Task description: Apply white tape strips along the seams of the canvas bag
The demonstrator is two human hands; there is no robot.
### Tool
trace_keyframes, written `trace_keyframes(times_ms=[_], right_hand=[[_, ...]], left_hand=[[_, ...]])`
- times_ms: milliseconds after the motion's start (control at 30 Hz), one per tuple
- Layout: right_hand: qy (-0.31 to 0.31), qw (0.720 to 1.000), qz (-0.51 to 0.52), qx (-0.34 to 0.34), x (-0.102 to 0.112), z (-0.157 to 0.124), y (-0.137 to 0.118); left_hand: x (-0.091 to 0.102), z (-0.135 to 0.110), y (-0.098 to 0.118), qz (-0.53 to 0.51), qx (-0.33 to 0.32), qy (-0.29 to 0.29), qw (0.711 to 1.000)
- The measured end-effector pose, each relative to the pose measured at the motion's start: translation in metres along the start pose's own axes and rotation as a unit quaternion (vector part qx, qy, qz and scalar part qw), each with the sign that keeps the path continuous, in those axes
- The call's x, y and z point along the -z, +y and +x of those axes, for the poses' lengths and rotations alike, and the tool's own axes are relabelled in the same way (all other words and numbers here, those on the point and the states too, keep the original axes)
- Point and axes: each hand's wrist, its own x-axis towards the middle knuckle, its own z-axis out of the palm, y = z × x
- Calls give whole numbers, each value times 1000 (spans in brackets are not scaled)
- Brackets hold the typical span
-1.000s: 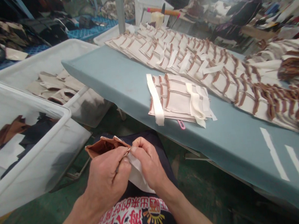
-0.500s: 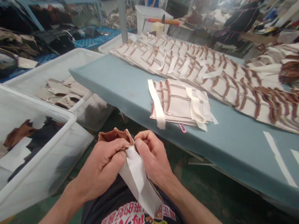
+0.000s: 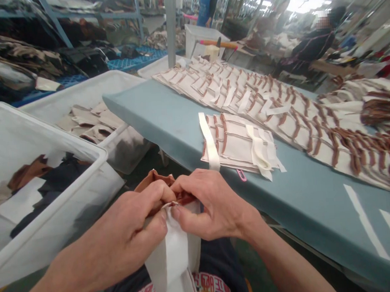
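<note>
Over my lap I hold a cream fabric piece (image 3: 175,260) with a brown trimmed top. My left hand (image 3: 128,236) pinches its upper edge with thumb and fingers closed. My right hand (image 3: 211,206) grips the same edge from the right, fingers curled over the brown trim (image 3: 154,179). The cream part hangs down between my wrists. On the blue-grey table (image 3: 154,113) in front lies a small stack of similar cream pieces (image 3: 237,143) with brown strips and white straps.
A long overlapping row of the same pieces (image 3: 278,106) runs across the table. White plastic bins (image 3: 54,205) stand at left, one with fabric scraps (image 3: 89,121). A pink clip (image 3: 241,175) lies near the table edge. A seated person (image 3: 314,48) is at the far right.
Both hands have risen and come closer together on the piece's top edge. My right hand now covers more of the brown trim, and the cream part hangs lower.
</note>
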Motion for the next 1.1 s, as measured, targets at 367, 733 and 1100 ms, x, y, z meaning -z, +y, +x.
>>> trace_keyframes(times_ms=[367,733,1100], right_hand=[[-8,1000,20,-20,-6,5,-5],[-36,933,320,-163,-22,1,8],[-57,834,495,-236,-27,-11,15]], left_hand=[[-9,-4,-14,4,-53,60,997],[-12,-6,-33,75,-164,58,982],[-24,-10,-50,152,-221,43,962]])
